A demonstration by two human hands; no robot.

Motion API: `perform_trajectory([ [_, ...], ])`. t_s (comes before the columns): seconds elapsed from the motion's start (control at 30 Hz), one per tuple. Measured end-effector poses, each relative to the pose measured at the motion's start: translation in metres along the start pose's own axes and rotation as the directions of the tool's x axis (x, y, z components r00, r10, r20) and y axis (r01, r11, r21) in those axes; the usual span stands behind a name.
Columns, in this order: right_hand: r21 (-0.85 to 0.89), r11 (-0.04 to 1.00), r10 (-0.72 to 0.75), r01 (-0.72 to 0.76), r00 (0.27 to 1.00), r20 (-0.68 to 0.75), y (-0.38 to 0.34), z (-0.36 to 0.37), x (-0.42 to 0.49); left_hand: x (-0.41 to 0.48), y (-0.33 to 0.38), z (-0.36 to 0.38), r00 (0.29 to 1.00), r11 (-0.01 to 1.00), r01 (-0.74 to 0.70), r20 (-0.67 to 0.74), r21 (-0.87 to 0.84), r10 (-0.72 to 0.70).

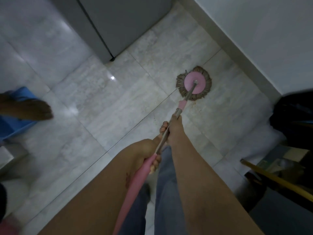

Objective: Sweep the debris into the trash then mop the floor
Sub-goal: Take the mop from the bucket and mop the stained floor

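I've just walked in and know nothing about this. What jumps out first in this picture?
The round pink mop head with its brown fringe, pressed on the pale tiled floor near the wall, catches the eye first. Its pole runs back to the person: the right hand grips the metal part, the left hand the pink handle. At the left edge, broom bristles lie over something blue.

The mop (193,83) lay flat on the pale tiled floor (94,92), its round pink disc ringed with brownish-grey strands, close to the skirting along the wall. Its metal pole slanted back from the disc's centre through a pink collar to a long pink grip — both of the person's hands were closed on it. A few small brown specks (194,106) dotted the tile just beside the head. The floor shone with bright glints further left.
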State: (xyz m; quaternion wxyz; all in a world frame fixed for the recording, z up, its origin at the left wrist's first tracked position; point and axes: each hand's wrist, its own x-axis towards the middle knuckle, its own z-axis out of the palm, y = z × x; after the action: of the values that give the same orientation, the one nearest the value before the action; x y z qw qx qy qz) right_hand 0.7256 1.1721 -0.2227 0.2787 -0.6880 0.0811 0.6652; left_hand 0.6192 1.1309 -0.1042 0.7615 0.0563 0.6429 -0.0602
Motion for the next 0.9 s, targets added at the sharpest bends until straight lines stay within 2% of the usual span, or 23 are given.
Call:
perform_trajectory([
  [0.2,0.08,0.994,0.077,-0.08,0.996,0.04,0.104,0.017,-0.058,-0.036,-0.093,-0.05,0.997,0.996,0.078,-0.029,0.049,-0.077],
  [0.37,0.142,0.984,0.097,-0.103,0.994,0.05,0.105,0.015,-0.057,-0.038,-0.092,-0.049,0.994,0.993,0.104,-0.036,0.058,-0.102],
  [0.6,0.208,0.977,0.03,-0.038,0.999,0.042,0.042,-0.018,-0.012,-0.008,-0.033,-0.001,0.996,0.993,0.089,-0.017,0.074,-0.088],
  [0.9,0.266,0.963,-0.02,0.04,0.997,-0.078,-0.124,-0.096,0.054,0.048,0.104,0.12,0.999,0.99,0.007,0.049,0.143,-0.014],
])
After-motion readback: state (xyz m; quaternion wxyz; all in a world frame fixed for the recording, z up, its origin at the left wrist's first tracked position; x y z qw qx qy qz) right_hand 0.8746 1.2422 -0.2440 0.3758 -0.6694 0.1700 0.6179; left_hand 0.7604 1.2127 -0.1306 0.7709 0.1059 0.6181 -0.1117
